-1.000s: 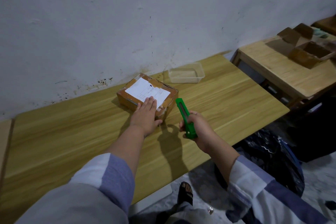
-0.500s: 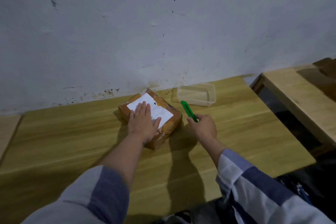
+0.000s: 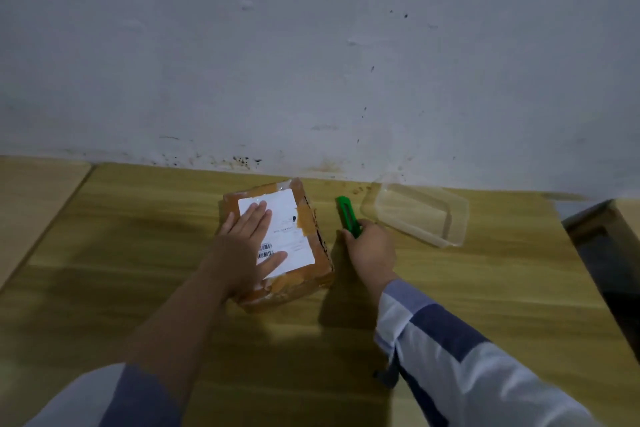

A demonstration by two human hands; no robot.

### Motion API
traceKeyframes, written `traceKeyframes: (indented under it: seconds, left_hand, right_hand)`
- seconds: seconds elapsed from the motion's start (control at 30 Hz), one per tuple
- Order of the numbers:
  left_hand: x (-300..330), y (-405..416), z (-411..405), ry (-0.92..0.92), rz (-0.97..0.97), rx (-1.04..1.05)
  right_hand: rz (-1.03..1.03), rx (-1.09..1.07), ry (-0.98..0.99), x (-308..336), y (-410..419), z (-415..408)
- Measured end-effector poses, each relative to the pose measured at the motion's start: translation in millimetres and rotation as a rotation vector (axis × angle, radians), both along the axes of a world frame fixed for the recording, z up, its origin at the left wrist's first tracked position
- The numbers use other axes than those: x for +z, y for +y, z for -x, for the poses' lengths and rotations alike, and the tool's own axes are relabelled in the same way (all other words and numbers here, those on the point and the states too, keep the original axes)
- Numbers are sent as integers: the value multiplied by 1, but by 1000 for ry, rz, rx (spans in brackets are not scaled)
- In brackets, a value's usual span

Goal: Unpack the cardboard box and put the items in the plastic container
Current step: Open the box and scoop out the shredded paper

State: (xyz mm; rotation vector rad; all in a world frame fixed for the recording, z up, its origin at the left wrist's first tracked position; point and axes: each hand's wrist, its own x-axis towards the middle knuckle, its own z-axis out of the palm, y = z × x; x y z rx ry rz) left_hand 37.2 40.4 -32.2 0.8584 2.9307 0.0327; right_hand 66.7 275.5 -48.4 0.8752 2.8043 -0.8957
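Note:
A taped cardboard box (image 3: 313, 270) with a white shipping label lies closed on the wooden table (image 3: 138, 253), near the wall. My left hand (image 3: 247, 239) rests flat on its top, fingers spread, holding nothing. Just right of the box, my right hand (image 3: 370, 248) grips a green utility knife (image 3: 347, 214), its tip pointing toward the wall beside the box's right edge. An empty clear plastic container (image 3: 415, 213) sits further right, close to the wall.
The white wall (image 3: 311, 45) runs along the table's far edge. A second tabletop (image 3: 31, 198) adjoins on the left. Past the table's right edge stands dark furniture (image 3: 602, 246).
The view has swung left and closer to the box. My left hand has slid further onto the label. My right hand has carried the knife up alongside the box's right edge.

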Motion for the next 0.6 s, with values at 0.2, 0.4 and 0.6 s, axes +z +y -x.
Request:
traceKeyframes:
  seconds: [0.2, 0.4, 0.6]
  left_hand:
    - [1, -3, -2, -36, -14, 32]
    - [3, -3, -8, -14, -82, 10]
    - [6, -4, -14, -20, -137, 3]
  right_hand:
    - [-66, 51, 21, -2, -5, 7]
    - [102, 302, 405, 29, -34, 32]
    - [192, 622, 269, 34, -50, 83]
